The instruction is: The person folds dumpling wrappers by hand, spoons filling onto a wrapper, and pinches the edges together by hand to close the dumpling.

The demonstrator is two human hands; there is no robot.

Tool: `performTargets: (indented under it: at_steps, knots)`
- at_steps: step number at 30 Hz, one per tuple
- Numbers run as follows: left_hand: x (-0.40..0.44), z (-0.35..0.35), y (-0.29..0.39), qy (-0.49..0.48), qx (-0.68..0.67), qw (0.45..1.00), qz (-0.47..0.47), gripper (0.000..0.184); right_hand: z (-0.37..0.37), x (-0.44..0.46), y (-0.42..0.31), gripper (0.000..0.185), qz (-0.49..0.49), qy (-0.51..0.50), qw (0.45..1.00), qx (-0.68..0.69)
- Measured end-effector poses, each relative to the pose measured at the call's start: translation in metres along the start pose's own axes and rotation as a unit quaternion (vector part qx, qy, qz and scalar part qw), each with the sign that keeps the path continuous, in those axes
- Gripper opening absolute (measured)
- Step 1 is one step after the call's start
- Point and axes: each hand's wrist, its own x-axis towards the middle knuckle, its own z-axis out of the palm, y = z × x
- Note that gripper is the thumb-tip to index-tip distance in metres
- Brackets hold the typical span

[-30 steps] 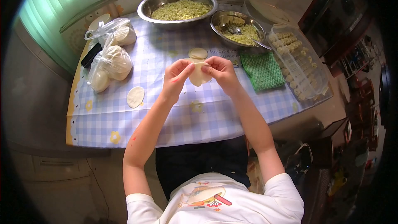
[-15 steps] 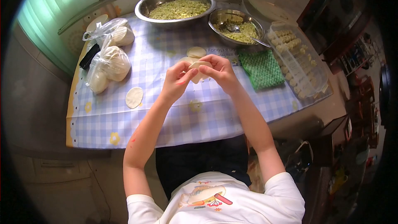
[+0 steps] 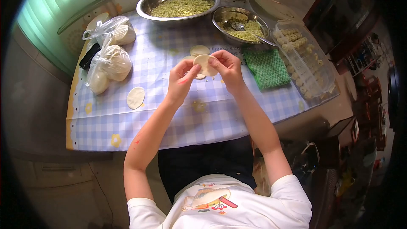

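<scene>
A round dough wrapper (image 3: 205, 65) is held up between both hands over the middle of the table. My left hand (image 3: 182, 77) pinches its left edge between thumb and fingers, and my right hand (image 3: 227, 68) pinches the right edge. Behind and below it, other wrappers lie on the cloth, partly hidden by my left hand; one (image 3: 199, 50) shows just beyond the held one. A single wrapper (image 3: 135, 98) lies flat by itself to the left.
Green filling fills a large metal bowl (image 3: 146, 12) at the back; a smaller bowl (image 3: 220, 25) holds filling and a spoon. To the right are a green cloth (image 3: 267, 69) and a plastic tray (image 3: 306, 74) of dumplings. Bags of dough (image 3: 115, 62) sit at the left.
The wrapper, folded or tilted between my fingers half a second ago, now faces up flat and round. Both hands still grip it at about the same spot.
</scene>
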Motion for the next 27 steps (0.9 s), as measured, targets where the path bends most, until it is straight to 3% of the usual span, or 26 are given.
performTargets:
  at_steps: [6, 9, 16, 23, 27]
  knots:
    - [0.002, -0.004, 0.001, 0.036, -0.03, 0.996, 0.075, 0.012, 0.005, 0.001, 0.005, 0.009, 0.023, -0.07, 0.997, 0.037]
    - [-0.001, -0.005, 0.003, 0.001, 0.036, 0.998, 0.057, 0.01, 0.006, -0.001, 0.003, 0.009, 0.037, -0.084, 0.996, 0.018]
    - [0.001, -0.002, 0.007, -0.037, -0.022, 0.999, 0.004, 0.011, 0.002, -0.004, 0.001, 0.008, 0.01, -0.039, 0.998, -0.051]
    - [0.002, -0.005, 0.001, -0.02, 0.066, 0.995, 0.07, 0.009, 0.006, -0.003, -0.01, 0.01, 0.013, -0.061, 0.997, 0.04]
    - [0.0, -0.005, 0.003, -0.036, 0.083, 0.995, 0.051, 0.01, -0.002, -0.001, -0.002, 0.01, 0.008, -0.073, 0.997, -0.017]
